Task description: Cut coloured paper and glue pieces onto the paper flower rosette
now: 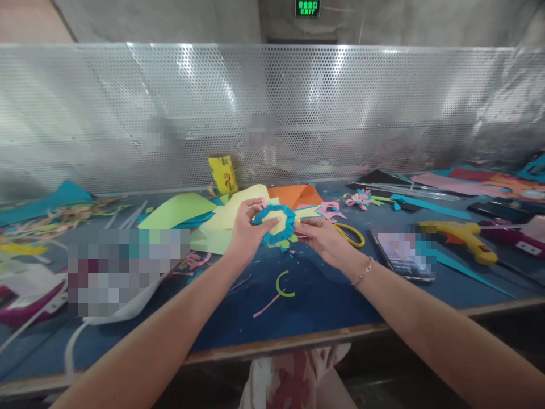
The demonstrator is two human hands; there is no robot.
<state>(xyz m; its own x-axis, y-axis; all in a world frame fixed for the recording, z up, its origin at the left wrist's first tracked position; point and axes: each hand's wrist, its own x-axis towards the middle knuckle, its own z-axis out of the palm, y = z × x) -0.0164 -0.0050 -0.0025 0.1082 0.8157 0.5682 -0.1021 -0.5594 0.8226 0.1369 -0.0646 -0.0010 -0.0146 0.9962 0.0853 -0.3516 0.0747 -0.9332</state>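
Observation:
Above the middle of the table I hold a paper rosette with a pleated blue rim and a pale yellow centre. My left hand is closed on its left side, the thumb lying across the yellow face. At its right edge my right hand pinches with thumb and fingers; whether they grip the rim or a small yellow piece there, I cannot tell. A blue-edged yellow paper strip shows just behind the right fingers. Below the rosette, a green paper arc and a thin pink strip lie on the blue tabletop.
Yellow-handled scissors, a phone and a yellow glue gun lie to the right. Orange paper, green paper and a yellow box are behind my hands. Paper scraps cover the left. A perforated metal screen closes the back.

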